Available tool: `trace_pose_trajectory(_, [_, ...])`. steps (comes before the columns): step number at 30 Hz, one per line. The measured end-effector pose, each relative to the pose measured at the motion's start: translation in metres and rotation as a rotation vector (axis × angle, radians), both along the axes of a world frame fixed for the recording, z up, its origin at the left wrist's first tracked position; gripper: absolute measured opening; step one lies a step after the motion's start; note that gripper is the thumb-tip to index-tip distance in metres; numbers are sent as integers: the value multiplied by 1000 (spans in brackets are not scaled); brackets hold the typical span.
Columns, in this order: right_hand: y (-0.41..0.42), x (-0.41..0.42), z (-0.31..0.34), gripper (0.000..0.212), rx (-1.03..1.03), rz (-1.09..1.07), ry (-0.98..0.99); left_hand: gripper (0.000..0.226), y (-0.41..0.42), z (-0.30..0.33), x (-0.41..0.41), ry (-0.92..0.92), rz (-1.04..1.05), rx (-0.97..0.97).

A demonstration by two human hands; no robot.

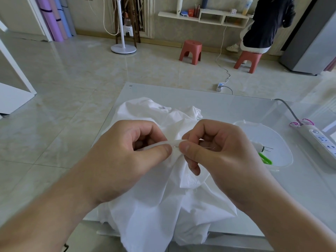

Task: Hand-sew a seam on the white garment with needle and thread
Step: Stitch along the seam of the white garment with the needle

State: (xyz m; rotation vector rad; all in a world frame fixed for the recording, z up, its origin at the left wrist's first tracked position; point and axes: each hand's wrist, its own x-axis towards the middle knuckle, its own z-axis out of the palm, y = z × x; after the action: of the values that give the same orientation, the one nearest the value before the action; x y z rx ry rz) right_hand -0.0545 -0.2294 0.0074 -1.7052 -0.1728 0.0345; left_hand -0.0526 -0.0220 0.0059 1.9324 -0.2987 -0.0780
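Surface (227, 106): pale, glossy, low, set on a tiled floor (72, 73). On its right part, a clear tub (276, 137) holding a green item (265, 159) and a white spool with pins, and beyond it a white power strip (320, 140) with a grey cable.

Room: two red stools (190, 50) by the far wall, a person in dark clothing seated on the right-hand one; a white fan stand (123, 46); a wall shelf (203, 17) with small items; rolled mats (54, 19) at far left.

Garment (160, 197): white, crumpled, lying mid-surface and hanging over the near edge, one folded edge lifted between the hands.

Left hand (127, 157): grip clamped on the folded edge, thumb on top.

Right hand (218, 151): thumb and forefinger pinching the needle and cloth just beside the left thumb.

Needle (209, 147): thin, long axis roughly horizontal, left to right, tip end at the cloth between the two thumbs. Thread not discernible.
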Motion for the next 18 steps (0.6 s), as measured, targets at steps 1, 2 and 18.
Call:
trace_pose_trajectory(1, [-1, 0, -1, 21, 28, 8, 11, 20, 0, 1, 0, -1, 5, 0])
trace_pose_trajectory(2, [-1, 1, -2, 21, 55, 20, 22, 20, 0, 1, 0, -3, 9, 1])
trace_pose_trajectory(18, [-2, 7, -9, 15, 320, 107, 173, 17, 1, -4, 3, 13, -41, -88])
